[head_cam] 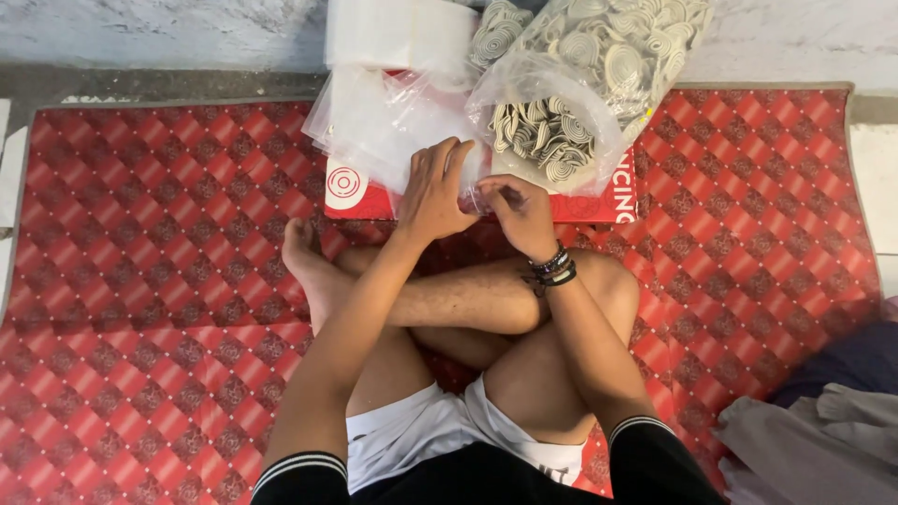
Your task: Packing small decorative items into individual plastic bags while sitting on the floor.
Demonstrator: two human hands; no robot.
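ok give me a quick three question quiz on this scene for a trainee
1. True or false: the big clear plastic bag of pale spiral coils lies on the red diamond-patterned mat to the left of the person's bare foot.
2. Which wrist wears the dark bead bracelets?
3. What do the left hand and right hand hold between them: A) a small clear plastic pouch, B) a metal spoon, C) a pair of scissors?

Key: 1 false, it lies ahead of the hands; 2 the right; 3 A.

floor: red diamond-pattern mat (140, 281) | bg: grey concrete strip (140, 37) along top | grey cloth (814, 440) btm right
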